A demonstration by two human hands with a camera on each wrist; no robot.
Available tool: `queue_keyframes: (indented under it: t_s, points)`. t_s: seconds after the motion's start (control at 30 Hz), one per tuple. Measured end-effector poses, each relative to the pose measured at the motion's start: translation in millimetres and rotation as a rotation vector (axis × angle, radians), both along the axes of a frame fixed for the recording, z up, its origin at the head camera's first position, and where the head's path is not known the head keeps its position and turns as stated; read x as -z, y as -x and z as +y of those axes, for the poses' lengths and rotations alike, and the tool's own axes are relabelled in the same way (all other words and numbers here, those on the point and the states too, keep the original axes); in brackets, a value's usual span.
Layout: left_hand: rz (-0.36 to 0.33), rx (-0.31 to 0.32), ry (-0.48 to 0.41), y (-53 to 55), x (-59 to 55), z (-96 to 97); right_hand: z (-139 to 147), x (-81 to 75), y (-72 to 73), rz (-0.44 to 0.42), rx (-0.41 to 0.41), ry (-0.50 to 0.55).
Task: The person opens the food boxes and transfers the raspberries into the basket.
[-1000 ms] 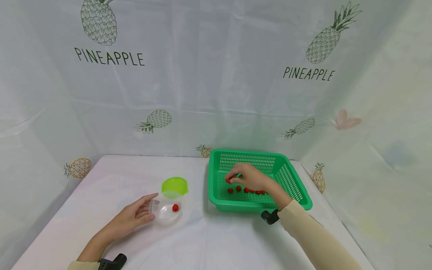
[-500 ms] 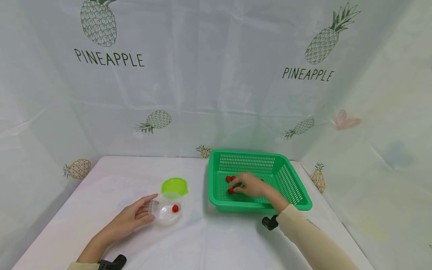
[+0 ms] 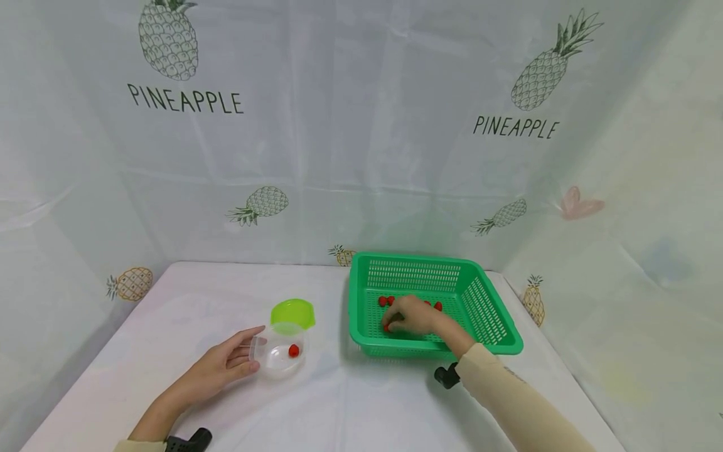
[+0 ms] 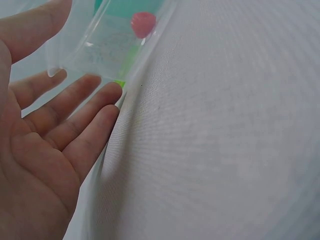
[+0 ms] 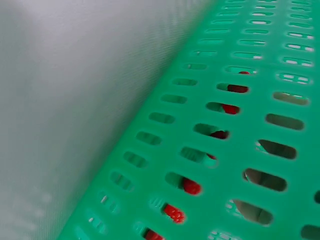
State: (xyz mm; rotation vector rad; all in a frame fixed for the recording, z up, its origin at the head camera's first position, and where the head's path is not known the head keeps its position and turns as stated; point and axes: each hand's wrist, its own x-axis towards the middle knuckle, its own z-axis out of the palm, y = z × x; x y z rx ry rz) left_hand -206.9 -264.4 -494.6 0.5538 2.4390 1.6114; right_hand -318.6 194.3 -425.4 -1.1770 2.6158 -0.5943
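Observation:
In the head view my left hand (image 3: pixel 223 363) rests at the left side of a clear plastic tub (image 3: pixel 278 358). Its fingers are relaxed and spread, touching the tub wall. One red raspberry (image 3: pixel 294 351) lies in the tub; the left wrist view also shows this raspberry (image 4: pixel 143 25) through the plastic. My right hand (image 3: pixel 415 316) reaches down inside a green slotted basket (image 3: pixel 437 349), thumb and fingers curled at a raspberry (image 3: pixel 386 328) near the front left. Several more raspberries (image 3: pixel 383 301) lie on the basket floor, some hidden by the hand. Through the slots, the right wrist view shows raspberries (image 5: pixel 191 186).
A bright green lid (image 3: pixel 294 312) lies just behind the tub on the white-covered table (image 3: pixel 339 408). A white pineapple-print sheet (image 3: pixel 361 125) hangs behind the table and along both sides.
My right hand has lowered toward the basket's front with a raspberry at its fingertips, uncovering raspberries behind it. The left hand and the tub have stayed in place.

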Motion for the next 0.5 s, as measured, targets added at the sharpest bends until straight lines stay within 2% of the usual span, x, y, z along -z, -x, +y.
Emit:
queue_keyframes:
  t_s: [0.2,0.5]
  points:
    - [0.006,-0.002,0.015,0.1,-0.3,-0.1,-2.1,3.8,-0.3,0.011,0.05,-0.015]
    - [-0.011,-0.014,0.023,-0.7,-0.5,0.7,-2.8,1.6,-5.0,0.01,0.11,-0.015]
